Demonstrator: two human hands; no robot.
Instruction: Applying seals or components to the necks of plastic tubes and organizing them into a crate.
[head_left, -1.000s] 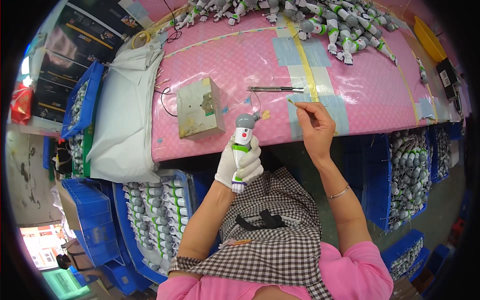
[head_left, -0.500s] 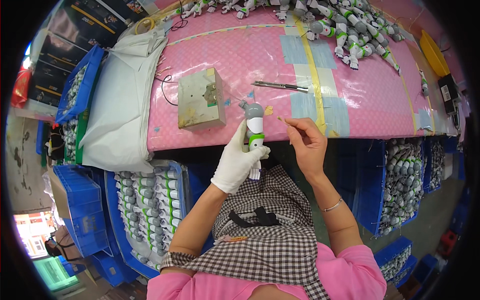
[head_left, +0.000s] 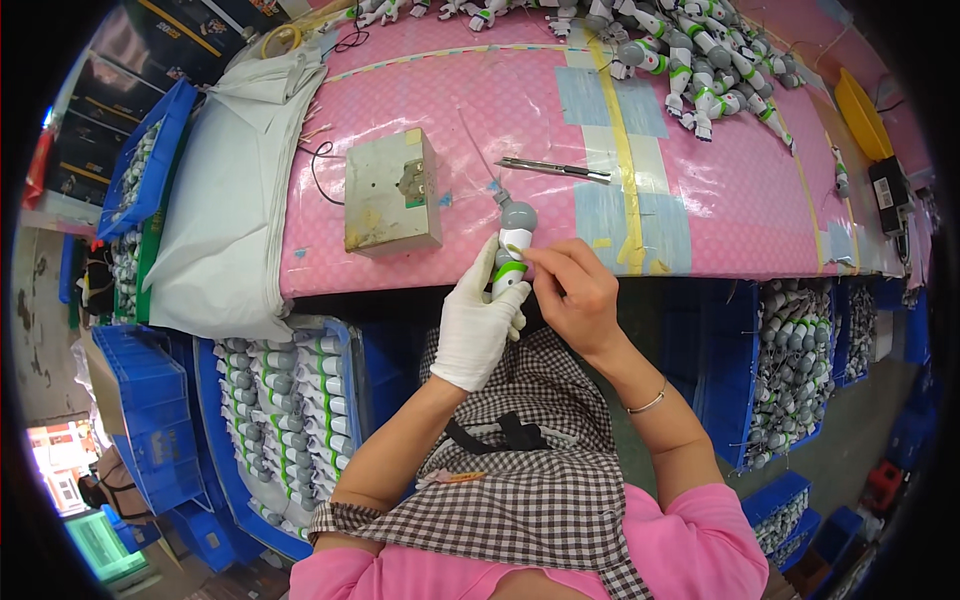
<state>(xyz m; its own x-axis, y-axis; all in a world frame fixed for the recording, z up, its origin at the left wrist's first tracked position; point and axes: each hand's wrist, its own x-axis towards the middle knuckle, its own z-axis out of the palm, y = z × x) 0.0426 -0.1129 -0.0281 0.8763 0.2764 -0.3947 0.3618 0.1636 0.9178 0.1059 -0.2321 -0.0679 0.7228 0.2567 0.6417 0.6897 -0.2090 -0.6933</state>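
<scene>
My left hand [head_left: 478, 325], in a white glove, is closed around a toy figure's arm [head_left: 517, 217] in grey, white and green. The arm stands tilted at the table's front edge, its grey ball joint up and a thin wire rising from the tip. Bare, my right hand [head_left: 573, 292] pinches a small thin piece [head_left: 514, 250] against the white section of the toy arm. Fingers hide most of that piece, so its kind is unclear. The toy's lower end is covered by my glove.
A grey metal box [head_left: 390, 195] with a cable sits left on the pink-covered table [head_left: 470, 95]. Behind the hands lie metal tweezers [head_left: 553, 170]. Many toy arms [head_left: 690, 70] are heaped at the back right. Blue crates [head_left: 285, 440] of toy arms flank me.
My right hand has moved left from beside the toy arm, bringing the small thin piece onto its white section. The left hand keeps its hold, with the toy arm shifted slightly.
</scene>
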